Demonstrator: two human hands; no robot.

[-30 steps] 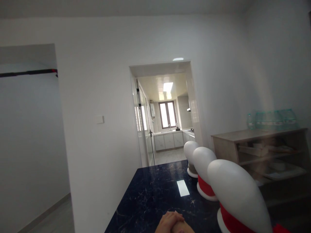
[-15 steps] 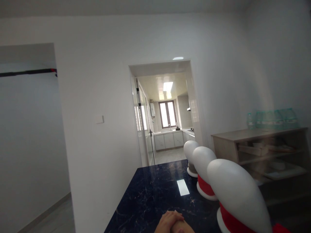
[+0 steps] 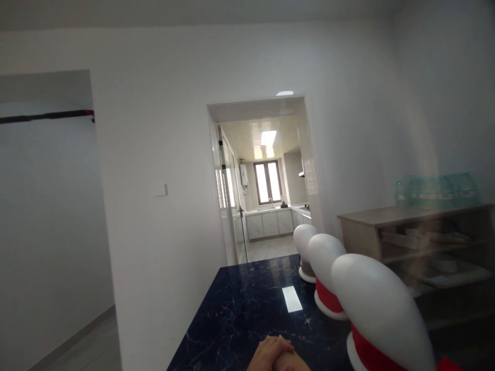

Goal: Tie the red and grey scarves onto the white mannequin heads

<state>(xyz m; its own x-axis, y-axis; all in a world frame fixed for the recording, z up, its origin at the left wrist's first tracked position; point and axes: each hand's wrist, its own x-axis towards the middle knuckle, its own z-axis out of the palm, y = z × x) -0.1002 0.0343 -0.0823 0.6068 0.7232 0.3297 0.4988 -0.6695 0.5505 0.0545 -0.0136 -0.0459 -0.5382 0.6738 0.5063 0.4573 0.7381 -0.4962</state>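
A: Where your hands come into view at the near edge of the table, they are folded together, your left hand laid over your right hand.

B: Are you gripping anything with them?

A: Nothing shows in them. Your left hand's fingers curl over the right one, so both are closed on each other. Only the top of the pair is in view, and the right hand is mostly covered, so I cannot tell more of it.

B: What do your hands rest on?

A: They sit over the dark blue marbled table top, close to its near edge. I cannot tell whether they touch it.

B: And what stands nearest to you?

A: 3 white rounded chair backs line the right edge of the table. The nearest chair back has a red band low down and is just right of your hands, apart from them. The middle chair back also has a red band. The far chair back stands by the far right corner.

B: Anything on the table top itself?

A: You see a bright reflection of a ceiling light past your hands, toward the right edge.

B: Beyond the table?

A: A wooden shelf unit stands to the right with green bottles on top. A doorway past the far edge opens onto a kitchen, and a white switch sits on the wall to its left.
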